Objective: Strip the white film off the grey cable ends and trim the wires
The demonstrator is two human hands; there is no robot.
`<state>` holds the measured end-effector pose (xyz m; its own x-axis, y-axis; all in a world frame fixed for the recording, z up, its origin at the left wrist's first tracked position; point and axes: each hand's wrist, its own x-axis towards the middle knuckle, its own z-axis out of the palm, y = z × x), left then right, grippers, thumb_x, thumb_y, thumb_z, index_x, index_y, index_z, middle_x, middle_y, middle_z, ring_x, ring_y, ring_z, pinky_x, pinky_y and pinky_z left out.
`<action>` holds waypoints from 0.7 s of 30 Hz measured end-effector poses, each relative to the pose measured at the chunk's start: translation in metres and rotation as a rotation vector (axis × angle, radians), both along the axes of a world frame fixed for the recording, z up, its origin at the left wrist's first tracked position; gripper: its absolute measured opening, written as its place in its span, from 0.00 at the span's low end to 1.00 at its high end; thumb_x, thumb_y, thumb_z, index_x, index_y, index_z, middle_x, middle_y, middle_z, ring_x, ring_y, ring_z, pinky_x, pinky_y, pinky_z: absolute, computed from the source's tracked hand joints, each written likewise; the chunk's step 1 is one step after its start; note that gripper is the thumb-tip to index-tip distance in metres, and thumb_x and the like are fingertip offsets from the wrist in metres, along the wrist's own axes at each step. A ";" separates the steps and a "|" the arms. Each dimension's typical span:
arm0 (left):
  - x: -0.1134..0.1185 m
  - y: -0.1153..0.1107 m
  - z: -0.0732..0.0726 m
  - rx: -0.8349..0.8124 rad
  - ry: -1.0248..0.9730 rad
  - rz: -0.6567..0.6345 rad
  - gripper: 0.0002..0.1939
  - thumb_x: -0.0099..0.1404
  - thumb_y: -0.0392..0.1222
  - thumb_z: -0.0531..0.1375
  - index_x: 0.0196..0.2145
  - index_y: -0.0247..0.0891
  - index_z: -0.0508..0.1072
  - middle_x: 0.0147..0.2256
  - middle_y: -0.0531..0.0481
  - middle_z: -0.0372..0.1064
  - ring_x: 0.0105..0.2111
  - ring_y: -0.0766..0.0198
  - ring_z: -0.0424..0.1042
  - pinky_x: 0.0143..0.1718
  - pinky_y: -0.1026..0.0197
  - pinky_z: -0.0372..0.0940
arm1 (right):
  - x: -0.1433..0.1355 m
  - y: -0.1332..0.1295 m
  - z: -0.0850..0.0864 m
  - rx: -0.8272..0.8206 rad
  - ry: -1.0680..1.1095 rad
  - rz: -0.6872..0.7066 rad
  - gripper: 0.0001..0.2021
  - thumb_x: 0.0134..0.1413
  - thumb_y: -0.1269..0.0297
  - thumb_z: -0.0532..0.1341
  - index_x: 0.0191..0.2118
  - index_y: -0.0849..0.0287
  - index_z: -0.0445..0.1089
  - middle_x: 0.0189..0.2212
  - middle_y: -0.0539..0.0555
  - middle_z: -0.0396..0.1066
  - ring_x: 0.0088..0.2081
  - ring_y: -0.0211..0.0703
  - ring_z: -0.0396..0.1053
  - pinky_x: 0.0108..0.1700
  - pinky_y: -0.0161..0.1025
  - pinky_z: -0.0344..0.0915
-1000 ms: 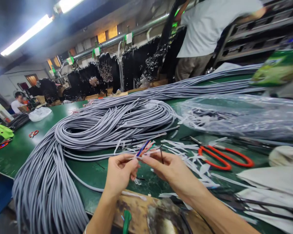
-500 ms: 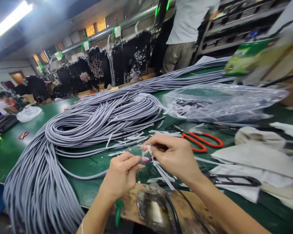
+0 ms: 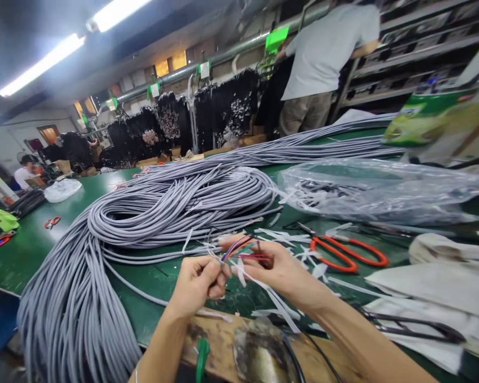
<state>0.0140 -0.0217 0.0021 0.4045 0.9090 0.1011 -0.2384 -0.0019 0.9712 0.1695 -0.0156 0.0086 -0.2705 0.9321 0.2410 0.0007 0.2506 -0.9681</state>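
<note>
My left hand (image 3: 201, 279) pinches the end of a grey cable (image 3: 147, 297) over the near edge of the green table. Thin coloured wires (image 3: 241, 249), blue, orange, green and red, fan out of that end to the right. Around these wires my right hand (image 3: 273, 266) is curved, its thumb and fingers apart and a white strip (image 3: 240, 272) hanging by the thumb. Whether the right fingers grip any wire is unclear. Loose white strips (image 3: 281, 308) lie below and behind the hands.
A large coil of grey cables (image 3: 175, 207) covers the table's left and middle. Red-handled scissors (image 3: 349, 252), a clear plastic bag (image 3: 367, 186), white cloths (image 3: 431, 287) and black-handled snips (image 3: 423, 325) lie to the right. A person (image 3: 319, 53) stands behind the table.
The coloured wires are now spread out in view between my hands. My right hand has opened from its pinch. The camera view has shifted, so the surroundings appear lower and further right.
</note>
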 end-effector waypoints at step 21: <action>0.011 0.003 -0.005 -0.261 -0.177 0.078 0.31 0.38 0.62 0.69 0.20 0.35 0.60 0.15 0.63 0.50 0.10 0.82 0.42 0.12 0.72 0.35 | -0.031 -0.008 -0.016 -0.112 0.357 -0.044 0.25 0.35 0.40 0.67 0.21 0.60 0.65 0.18 0.45 0.56 0.15 0.26 0.43 0.16 0.30 0.41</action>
<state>0.0246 -0.0190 -0.0029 0.3297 0.9409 -0.0774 -0.4125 0.2173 0.8846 0.1383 -0.0240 -0.0073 -0.1467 0.9669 0.2088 -0.3330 0.1505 -0.9308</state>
